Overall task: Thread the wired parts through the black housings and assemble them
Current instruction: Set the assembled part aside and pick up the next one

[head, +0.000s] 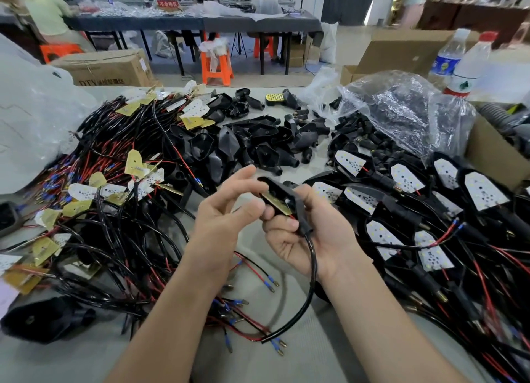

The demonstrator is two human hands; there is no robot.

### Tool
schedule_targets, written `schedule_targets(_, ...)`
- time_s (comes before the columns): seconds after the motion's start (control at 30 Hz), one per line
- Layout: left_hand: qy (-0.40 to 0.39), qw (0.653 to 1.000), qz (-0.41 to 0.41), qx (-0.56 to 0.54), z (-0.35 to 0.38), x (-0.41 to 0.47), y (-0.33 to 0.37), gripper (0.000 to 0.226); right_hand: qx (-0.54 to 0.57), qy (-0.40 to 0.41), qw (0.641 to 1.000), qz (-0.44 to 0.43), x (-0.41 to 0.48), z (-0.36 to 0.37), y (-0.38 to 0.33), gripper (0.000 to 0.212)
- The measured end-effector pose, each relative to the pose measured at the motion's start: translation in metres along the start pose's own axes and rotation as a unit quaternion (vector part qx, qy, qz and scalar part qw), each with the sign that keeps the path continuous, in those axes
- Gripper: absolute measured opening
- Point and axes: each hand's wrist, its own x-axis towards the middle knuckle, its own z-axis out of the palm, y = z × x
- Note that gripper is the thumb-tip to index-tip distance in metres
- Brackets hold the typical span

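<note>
Box (106, 67): "DTY" in dark letters on its front, then Chinese characters too blurred to read; left of the orange stool (215, 67).
Red sign (169, 4): white Chinese characters, apparently "不合格区"; on the far table (137, 22), behind and left of the stool.
Bottles (459, 64): one blue label, one white label with a green mark, right of the stool; print unreadable.

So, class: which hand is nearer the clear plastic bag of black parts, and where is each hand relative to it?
Right. The right hand, gripping a black housing, lies left of the bag and closer to the person; the left hand lies farther left, beyond the housing.
</note>
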Motion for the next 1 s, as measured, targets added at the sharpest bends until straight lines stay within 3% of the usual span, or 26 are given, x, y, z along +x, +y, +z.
schedule_targets(0.2,-0.006,0.999,0.019,0.041,-0.009,0.0,0.002,0.01,-0.073,0.007,0.997,0.03,-0.001,0.0,0.003,0.024)
schedule_targets(0.3,0.022,0.999,0.01,0.039,-0.01,-0.001,0.004,0.007,-0.173,0.047,0.983,0.039,-0.002,0.001,0.002,0.028)
schedule_targets(0.37,0.037,0.998,0.002,0.048,-0.008,-0.002,0.003,0.01,-0.266,0.097,0.959,0.021,-0.004,0.001,0.003,0.038)
schedule_targets(0.47,0.07,0.989,0.029,0.126,-0.006,-0.002,-0.001,0.019,-0.377,0.174,0.907,-0.065,-0.004,-0.003,0.005,0.037)
schedule_targets(0.57,0.138,0.952,0.062,0.264,-0.008,-0.001,-0.006,0.015,-0.497,0.157,0.845,-0.118,-0.004,-0.003,0.009,0.022)
schedule_targets(0.63,0.178,0.926,0.089,0.32,-0.008,-0.004,-0.006,0.011,-0.528,0.148,0.824,-0.144,-0.001,-0.003,0.014,0.016)
schedule_targets(0.73,0.225,0.936,0.075,0.26,-0.005,-0.007,-0.005,0.011,-0.559,0.164,0.796,-0.168,0.003,-0.002,0.018,0.017)
schedule_targets(0.83,0.214,0.962,-0.003,0.169,-0.005,-0.005,-0.005,0.025,-0.527,0.189,0.807,-0.188,0.005,-0.001,0.02,0.018)
schedule_targets(0.93,0.121,0.98,-0.087,0.131,-0.003,-0.002,-0.003,0.008,-0.456,0.197,0.842,-0.208,0.004,-0.001,0.019,0.017)
schedule_targets(1.0,0.106,0.979,-0.092,0.147,-0.001,-0.002,-0.003,0.016,-0.442,0.2,0.849,-0.211,0.003,0.0,0.019,0.017)
